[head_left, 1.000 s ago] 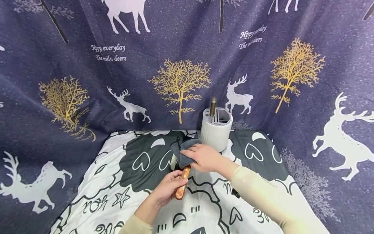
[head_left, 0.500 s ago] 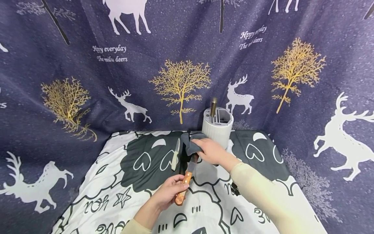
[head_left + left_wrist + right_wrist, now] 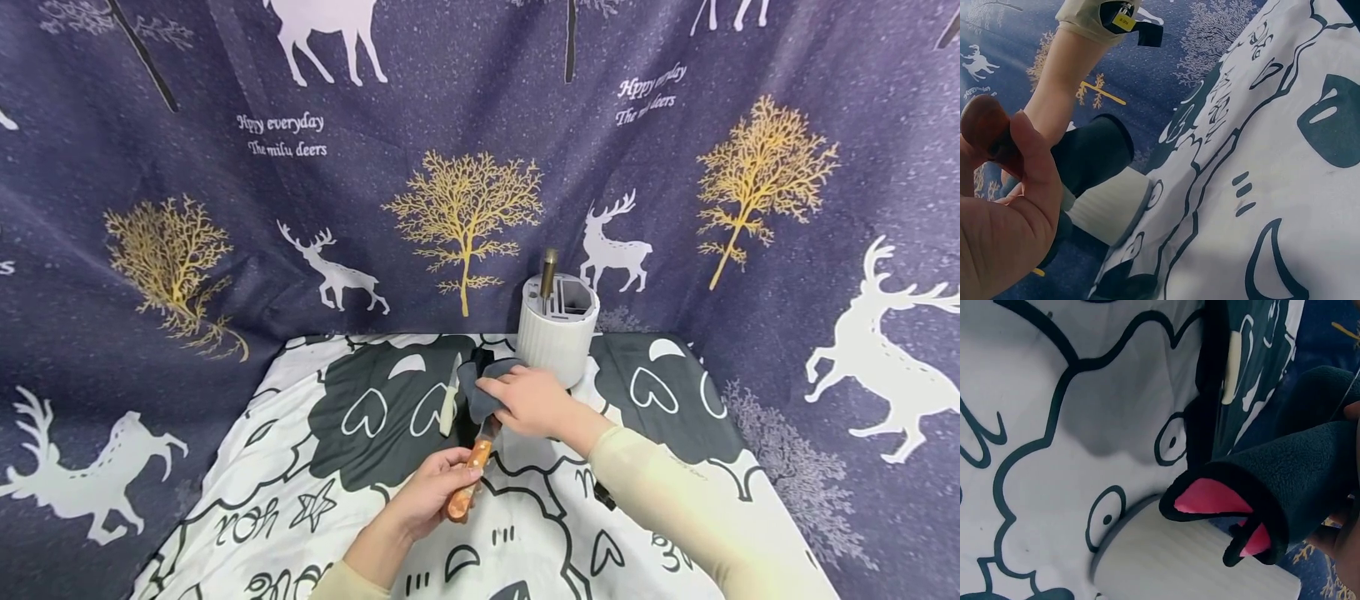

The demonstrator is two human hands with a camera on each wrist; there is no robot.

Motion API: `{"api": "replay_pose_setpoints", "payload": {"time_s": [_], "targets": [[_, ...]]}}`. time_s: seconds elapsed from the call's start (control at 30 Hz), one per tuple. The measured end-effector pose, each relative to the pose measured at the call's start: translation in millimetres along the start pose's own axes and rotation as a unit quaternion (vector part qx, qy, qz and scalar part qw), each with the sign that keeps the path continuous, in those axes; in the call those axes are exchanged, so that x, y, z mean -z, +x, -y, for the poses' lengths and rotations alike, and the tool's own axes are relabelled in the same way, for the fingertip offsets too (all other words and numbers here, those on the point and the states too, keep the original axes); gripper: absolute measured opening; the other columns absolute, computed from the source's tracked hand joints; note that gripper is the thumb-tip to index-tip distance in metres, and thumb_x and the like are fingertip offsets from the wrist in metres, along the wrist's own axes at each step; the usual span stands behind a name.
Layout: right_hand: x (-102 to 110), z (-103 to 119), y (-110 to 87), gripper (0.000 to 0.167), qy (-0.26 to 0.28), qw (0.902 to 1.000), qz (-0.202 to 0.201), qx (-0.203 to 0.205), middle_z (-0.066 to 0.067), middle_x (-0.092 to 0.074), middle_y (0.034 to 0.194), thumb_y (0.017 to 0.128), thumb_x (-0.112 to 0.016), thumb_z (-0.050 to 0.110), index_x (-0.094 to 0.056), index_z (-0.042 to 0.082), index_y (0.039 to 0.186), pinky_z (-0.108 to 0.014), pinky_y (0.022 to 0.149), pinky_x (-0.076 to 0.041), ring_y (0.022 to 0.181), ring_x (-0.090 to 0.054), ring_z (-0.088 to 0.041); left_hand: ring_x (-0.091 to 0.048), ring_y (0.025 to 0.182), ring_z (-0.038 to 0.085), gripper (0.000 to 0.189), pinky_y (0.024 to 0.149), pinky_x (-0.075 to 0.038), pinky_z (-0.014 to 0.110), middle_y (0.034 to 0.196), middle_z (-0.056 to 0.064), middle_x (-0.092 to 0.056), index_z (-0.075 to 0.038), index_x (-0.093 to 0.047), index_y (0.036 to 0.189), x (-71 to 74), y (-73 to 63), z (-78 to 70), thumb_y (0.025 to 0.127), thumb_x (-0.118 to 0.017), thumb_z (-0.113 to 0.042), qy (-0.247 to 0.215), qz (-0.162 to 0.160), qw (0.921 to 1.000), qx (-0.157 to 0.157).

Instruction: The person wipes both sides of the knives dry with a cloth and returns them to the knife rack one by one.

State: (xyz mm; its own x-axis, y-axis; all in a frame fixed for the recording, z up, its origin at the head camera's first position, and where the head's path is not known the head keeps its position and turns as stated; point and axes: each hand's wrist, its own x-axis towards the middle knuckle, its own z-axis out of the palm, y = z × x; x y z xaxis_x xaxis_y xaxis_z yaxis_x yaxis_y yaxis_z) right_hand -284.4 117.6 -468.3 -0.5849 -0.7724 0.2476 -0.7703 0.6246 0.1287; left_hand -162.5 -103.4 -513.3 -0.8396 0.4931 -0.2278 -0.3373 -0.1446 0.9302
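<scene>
My left hand point(image 3: 433, 492) grips a knife by its orange-brown wooden handle point(image 3: 468, 483), blade pointing away from me. My right hand point(image 3: 536, 402) pinches a dark blue-grey cloth point(image 3: 480, 398) folded around the blade. Only a short stretch of blade point(image 3: 489, 429) shows between handle and cloth; the tip is hidden. In the right wrist view the cloth point(image 3: 1310, 469) hangs folded, its pink underside showing at the open end. The left wrist view shows the end of the handle point(image 3: 988, 128) in the left hand.
Left of the cloth lies a small knife with a cream handle point(image 3: 447, 410). A white ribbed knife block point(image 3: 555, 350) stands behind my right hand, a bronze-coloured handle point(image 3: 549, 271) upright in it. A patterned sheet point(image 3: 300, 467) covers the surface; a printed curtain point(image 3: 360, 208) hangs behind.
Along the blade, the cloth in my right hand has gone away from the handle, baring more metal, then come back towards it. The left hand keeps its grip with little movement.
</scene>
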Motion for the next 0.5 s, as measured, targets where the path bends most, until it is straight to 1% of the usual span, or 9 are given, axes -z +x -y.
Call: {"api": "replay_pose_setpoints", "payload": {"time_s": [0.2,0.37,0.5], "targets": [[6.7,9.7,2.9,0.049,0.024,0.9996,0.012,-0.001,0.004,-0.077,0.118,0.096,-0.063,0.036,-0.059,0.024,0.143,-0.040,0.086,-0.058,0.105,-0.069,-0.023,-0.061,0.061,0.008,0.027,0.049,-0.054,0.021,0.082,-0.001,-0.064,0.001,-0.054,0.120,1.3,2.0,-2.2,0.101,-0.062,-0.017,0.003,-0.012,0.9999,-0.007],[6.9,12.3,4.9,0.050,0.018,0.9997,0.012,0.009,0.002,-0.077,0.115,0.094,-0.064,0.036,-0.059,0.022,0.143,-0.041,0.089,-0.057,0.104,-0.069,-0.024,-0.061,0.060,0.008,0.025,0.048,-0.053,0.021,0.081,-0.001,-0.065,0.000,-0.054,0.118,2.0,2.5,-2.0,0.100,-0.063,-0.016,0.005,-0.024,0.9996,-0.014],[3.3,11.0,4.7,0.050,0.020,0.9997,0.013,0.005,0.001,-0.077,0.113,0.095,-0.063,0.036,-0.059,0.024,0.143,-0.040,0.090,-0.057,0.103,-0.069,-0.023,-0.061,0.059,0.007,0.026,0.048,-0.053,0.021,0.080,-0.001,-0.065,0.000,-0.055,0.117,1.9,2.7,-1.5,0.100,-0.064,-0.016,0.008,-0.028,0.9995,-0.013]]}}
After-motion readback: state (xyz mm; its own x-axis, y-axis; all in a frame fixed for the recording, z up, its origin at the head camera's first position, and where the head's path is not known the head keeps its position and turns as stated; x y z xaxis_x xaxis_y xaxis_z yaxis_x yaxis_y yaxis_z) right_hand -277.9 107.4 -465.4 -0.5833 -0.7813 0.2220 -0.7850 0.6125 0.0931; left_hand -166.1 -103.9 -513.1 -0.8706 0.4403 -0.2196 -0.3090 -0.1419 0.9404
